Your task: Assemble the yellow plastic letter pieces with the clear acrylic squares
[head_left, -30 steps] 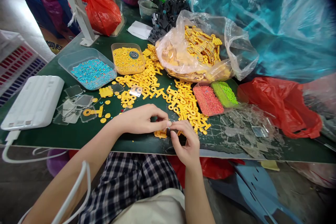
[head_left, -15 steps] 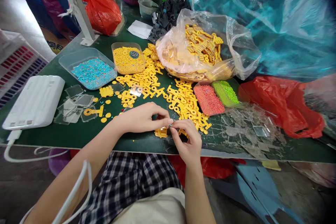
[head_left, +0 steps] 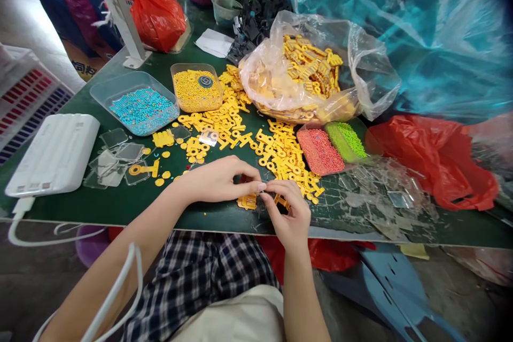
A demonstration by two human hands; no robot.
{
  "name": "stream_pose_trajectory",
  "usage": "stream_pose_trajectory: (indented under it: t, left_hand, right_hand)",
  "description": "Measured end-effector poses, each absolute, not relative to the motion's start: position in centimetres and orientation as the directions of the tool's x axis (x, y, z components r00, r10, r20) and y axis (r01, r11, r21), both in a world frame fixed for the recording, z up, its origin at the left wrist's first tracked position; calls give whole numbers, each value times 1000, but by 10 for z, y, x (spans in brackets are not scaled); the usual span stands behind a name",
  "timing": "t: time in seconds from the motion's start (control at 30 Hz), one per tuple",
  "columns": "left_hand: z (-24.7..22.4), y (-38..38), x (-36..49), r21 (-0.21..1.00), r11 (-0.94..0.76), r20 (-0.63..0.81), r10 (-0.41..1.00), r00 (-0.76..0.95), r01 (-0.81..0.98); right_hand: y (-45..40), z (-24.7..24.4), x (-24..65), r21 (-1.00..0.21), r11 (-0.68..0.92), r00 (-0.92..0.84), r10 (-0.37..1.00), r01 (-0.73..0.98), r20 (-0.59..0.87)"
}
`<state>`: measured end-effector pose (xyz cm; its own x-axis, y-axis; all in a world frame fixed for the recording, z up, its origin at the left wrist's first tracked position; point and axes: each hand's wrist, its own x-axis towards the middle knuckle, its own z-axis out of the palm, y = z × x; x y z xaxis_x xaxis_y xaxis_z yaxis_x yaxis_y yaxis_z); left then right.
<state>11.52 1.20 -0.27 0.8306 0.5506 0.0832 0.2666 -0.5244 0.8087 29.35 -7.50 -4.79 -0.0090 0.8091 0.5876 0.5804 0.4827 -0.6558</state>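
Vs 1 s ago, right hand (head_left: 289,212) sits a bit higher w/ fingertips meeting left hand (head_left: 218,180), both pinching a tiny part, too small to ID, above yellow piece (head_left: 247,202) at green table (head_left: 120,204) edge.

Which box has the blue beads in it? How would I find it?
Start at the big white block on the left of the green table. Just behind and to its right sits a clear shallow tray, the widest one. It alone holds blue beads; its neighbour holds yellow ones.
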Motion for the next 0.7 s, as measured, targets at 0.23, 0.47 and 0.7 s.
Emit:
stream_pose_trajectory:
  t: [0.23, 0.47, 0.7]
  left_hand:
    - [-1, 12, 116, 789, -525, 53, 575, 816, 319]
    - [1, 13, 116, 790, -545, 141, 607, 782, 280]
    - [-3, 13, 119, 744, -602, 191, 608, 771, 290]
  right_hand:
    - [-75, -48, 293, -674, 453, 54, 806, 583, 590]
    - [-75, -47, 293, -681, 435, 67, 814, 588, 577]
    - [-74, -49, 294, -714, 411, 84, 833, 566, 546]
